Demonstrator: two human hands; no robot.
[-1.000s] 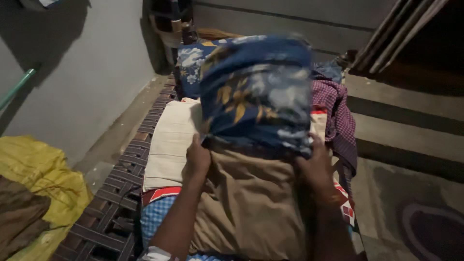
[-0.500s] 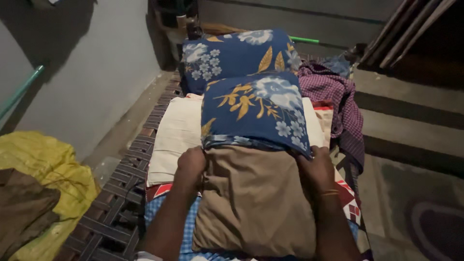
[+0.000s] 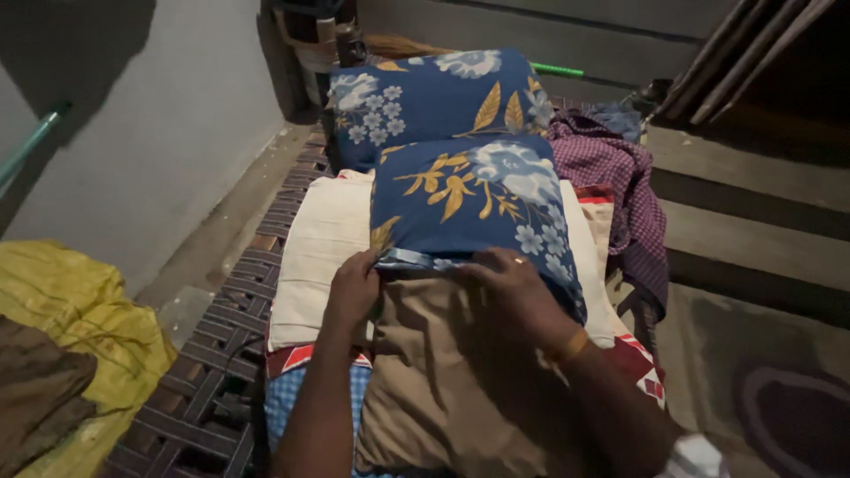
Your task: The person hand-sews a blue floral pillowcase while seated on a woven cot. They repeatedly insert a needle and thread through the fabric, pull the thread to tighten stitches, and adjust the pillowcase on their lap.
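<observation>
On the woven cot, both hands pinch the open hem of a blue floral pillowcase (image 3: 474,208) over a tan pillow (image 3: 443,389): left hand (image 3: 352,290), right hand (image 3: 513,292); pulling both corners evenly keeps it straight.

Both hands grip the open edge of a blue flowered pillowcase (image 3: 474,208) half-drawn over a tan pillow (image 3: 443,381): left hand (image 3: 352,288) at its left corner, right hand (image 3: 513,296) beside it. Behind the pillowcase lies a second flowered pillow (image 3: 434,97).
</observation>
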